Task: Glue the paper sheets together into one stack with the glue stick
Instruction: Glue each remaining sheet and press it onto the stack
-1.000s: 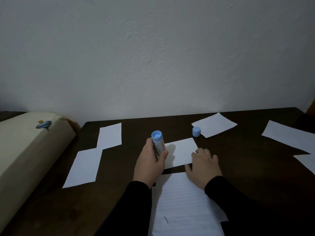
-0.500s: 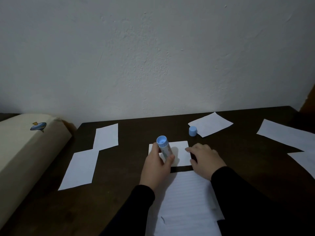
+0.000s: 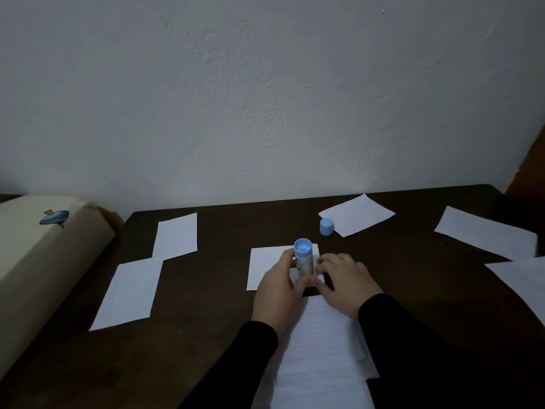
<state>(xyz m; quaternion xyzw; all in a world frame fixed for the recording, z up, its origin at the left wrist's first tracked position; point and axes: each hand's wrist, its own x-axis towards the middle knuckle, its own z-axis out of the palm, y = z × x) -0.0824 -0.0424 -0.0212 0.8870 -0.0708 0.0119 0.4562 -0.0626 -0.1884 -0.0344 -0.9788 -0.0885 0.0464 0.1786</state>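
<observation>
left hand (image 3: 280,286) grips glue stick (image 3: 303,259) | right hand (image 3: 343,280) flat on small sheet (image 3: 267,268) | cap (image 3: 326,226) beside far sheet (image 3: 356,214)

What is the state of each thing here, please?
Glue stick: uncapped, upright, held by left hand.
Cap: off, standing on table.
Small sheet: flat, right hand resting on it.
Lined sheet: flat, nearest the person.

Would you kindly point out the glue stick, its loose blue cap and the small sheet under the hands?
glue stick (image 3: 303,256): head view, on the upper barrel just below its blue end.
blue cap (image 3: 326,226): head view, on its side wall.
small sheet (image 3: 267,268): head view, on its bare left half.
</observation>
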